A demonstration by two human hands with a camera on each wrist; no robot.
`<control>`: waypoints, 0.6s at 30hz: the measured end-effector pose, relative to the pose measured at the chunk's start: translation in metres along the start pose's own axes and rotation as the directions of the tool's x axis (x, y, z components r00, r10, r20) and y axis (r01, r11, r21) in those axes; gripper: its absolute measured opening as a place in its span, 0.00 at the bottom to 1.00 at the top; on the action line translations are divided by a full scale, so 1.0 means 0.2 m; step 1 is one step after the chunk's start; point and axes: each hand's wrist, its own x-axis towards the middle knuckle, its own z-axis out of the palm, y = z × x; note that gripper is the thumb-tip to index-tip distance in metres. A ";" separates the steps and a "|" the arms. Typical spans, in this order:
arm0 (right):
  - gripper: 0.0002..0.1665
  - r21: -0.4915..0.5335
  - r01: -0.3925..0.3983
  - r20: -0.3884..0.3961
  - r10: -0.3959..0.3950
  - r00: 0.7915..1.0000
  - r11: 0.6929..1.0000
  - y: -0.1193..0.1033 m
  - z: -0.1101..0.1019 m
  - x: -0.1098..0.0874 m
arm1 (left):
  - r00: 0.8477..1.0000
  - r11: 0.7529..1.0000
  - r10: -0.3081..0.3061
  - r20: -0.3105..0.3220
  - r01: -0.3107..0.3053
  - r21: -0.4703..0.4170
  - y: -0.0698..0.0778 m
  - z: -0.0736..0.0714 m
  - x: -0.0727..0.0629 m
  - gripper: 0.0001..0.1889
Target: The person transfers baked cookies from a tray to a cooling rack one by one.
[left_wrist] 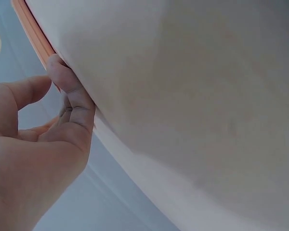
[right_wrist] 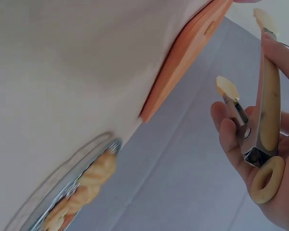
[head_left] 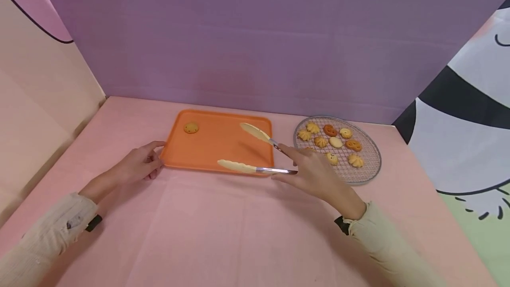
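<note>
My left hand (head_left: 137, 163) is at the left rim of an orange rectangular tray (head_left: 215, 147), thumb and curled fingers gripping its near-left edge. In the left wrist view the fingers (left_wrist: 77, 101) curl close against the pink tabletop, with the thumb above them. A round, dotted cookie (head_left: 191, 128) lies in the tray's far-left part. My right hand (head_left: 314, 174) grips metal tongs (head_left: 276, 171) with cream-coloured tips. The tongs are spread wide, with nothing between the tips, over the tray's right half. In the right wrist view a cream ring (right_wrist: 268, 180) hangs at their hinge end.
A round wire rack (head_left: 376, 163) with a grey rim stands right of the tray. Several cookies lie on it, among them a swirled cookie (head_left: 356, 160), a pretzel-shaped cookie (head_left: 353, 145) and a pale oval one (head_left: 335, 142). A purple wall (head_left: 247, 48) rises behind the pink tabletop (head_left: 199, 234).
</note>
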 end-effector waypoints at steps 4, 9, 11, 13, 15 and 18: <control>0.45 0.010 -0.033 0.030 0.032 0.999 0.999 -0.03 0.01 0.07 | 1.000 1.000 0.012 -0.002 -0.012 -0.001 0.00 0.01 0.00 0.30; 0.43 0.006 -0.096 0.068 0.095 0.993 0.995 -0.06 0.01 0.16 | 1.000 1.000 0.007 0.000 -0.007 0.002 0.01 0.00 -0.01 0.29; 0.42 0.019 -0.120 0.099 0.117 0.988 0.993 -0.08 0.01 0.20 | 1.000 1.000 -0.004 0.002 0.004 0.002 0.01 -0.01 -0.01 0.29; 0.41 0.030 -0.134 0.127 0.130 0.983 0.990 -0.08 0.03 0.23 | 1.000 1.000 -0.006 0.002 0.006 0.003 0.01 -0.01 -0.01 0.29; 0.41 0.041 -0.139 0.146 0.131 0.981 0.989 -0.08 0.06 0.27 | 1.000 1.000 -0.009 0.000 0.009 0.003 0.01 -0.01 -0.01 0.29; 0.42 0.046 -0.131 0.161 0.122 0.979 0.990 -0.09 0.12 0.31 | 1.000 1.000 -0.005 -0.005 0.005 0.005 0.01 -0.01 -0.01 0.29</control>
